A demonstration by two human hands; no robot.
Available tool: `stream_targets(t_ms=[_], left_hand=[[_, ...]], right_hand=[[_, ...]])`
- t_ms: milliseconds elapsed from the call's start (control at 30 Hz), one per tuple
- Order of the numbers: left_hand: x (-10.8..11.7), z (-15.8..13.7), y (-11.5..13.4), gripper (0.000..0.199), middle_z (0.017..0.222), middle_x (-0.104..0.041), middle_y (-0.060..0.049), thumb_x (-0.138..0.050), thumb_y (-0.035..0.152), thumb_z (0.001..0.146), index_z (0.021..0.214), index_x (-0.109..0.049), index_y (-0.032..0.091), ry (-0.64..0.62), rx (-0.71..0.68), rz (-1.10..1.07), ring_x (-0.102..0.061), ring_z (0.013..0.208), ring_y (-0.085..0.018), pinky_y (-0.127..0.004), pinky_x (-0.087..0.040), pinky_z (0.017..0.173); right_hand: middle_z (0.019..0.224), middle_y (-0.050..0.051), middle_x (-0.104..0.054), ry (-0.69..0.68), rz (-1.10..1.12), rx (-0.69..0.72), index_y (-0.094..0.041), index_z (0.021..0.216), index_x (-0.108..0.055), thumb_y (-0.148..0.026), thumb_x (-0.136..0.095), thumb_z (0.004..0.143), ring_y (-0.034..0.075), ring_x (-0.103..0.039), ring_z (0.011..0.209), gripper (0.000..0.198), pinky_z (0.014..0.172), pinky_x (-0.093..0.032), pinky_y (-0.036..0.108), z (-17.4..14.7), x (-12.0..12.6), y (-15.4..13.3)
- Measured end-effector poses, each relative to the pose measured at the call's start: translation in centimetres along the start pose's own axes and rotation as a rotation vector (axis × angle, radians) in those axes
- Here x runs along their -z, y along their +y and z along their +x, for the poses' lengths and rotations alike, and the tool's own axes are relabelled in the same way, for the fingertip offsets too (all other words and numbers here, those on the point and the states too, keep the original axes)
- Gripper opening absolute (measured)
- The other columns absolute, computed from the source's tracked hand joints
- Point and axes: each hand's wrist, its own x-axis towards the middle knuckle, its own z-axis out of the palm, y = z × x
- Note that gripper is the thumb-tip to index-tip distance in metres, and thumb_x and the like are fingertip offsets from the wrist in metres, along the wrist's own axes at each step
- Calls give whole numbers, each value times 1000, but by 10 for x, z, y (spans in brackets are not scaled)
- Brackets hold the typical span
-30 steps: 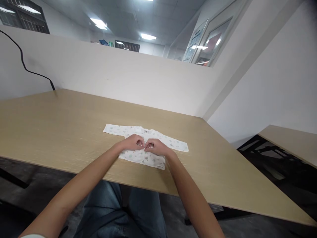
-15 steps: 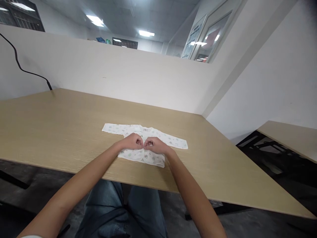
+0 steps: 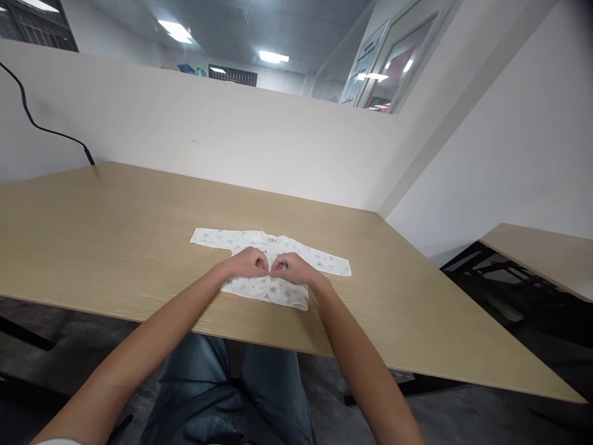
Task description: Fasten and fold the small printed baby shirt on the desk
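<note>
A small white baby shirt (image 3: pixel 290 295) with a pale print lies spread on the wooden table, neck away from me and both long sleeves stretched out sideways. Its front opening runs down the middle. My left hand (image 3: pixel 250 262) pinches the cloth at that opening from the left side. Just across from it, my right hand (image 3: pixel 291 268) pinches the other edge, fingertips almost touching those of the left. Whatever lies right between the fingertips, such as a fastener, is too small to make out.
The wooden table (image 3: pixel 139 247) reaches to a white partition (image 3: pixel 231 142) at the back. A black cable (image 3: pixel 50 131) hangs down at the far left. To the right, beyond a gap, stands another table (image 3: pixel 542 253). My legs in jeans (image 3: pixel 278 389) are under the front edge.
Both hands stay pinched at the middle of the shirt, with only a slight shift of the fingers. The whole view has tilted a little, so things sit slightly higher.
</note>
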Motion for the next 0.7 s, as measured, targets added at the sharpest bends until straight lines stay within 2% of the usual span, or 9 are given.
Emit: stream_targets(t_ms=[300,467,700], left_hand=[[-4,3,-9,16,75,-70,-2,-65,23,70,79,-77,16,30,-32,7,-60,69,-14,-23,-40,61],[-4,4,-13,17,76,-69,-2,-65,22,70,81,-76,17,39,-82,34,-60,71,-14,-23,-40,61],[-5,7,-19,17,77,-71,-2,-67,23,69,83,-76,18,18,-63,35,-62,70,-14,-23,-44,65]], right_hand=[[87,4,-67,28,-138,34,-20,84,-71,-27,-65,86,16,-58,79,10,73,-43,28,0,-5,3],[88,4,-68,42,-114,41,-20,83,-71,-26,-66,85,16,-59,81,8,74,-44,28,0,-5,4],[84,3,-70,10,-69,28,-20,81,-73,-29,-69,82,16,-59,76,9,72,-45,28,2,-3,5]])
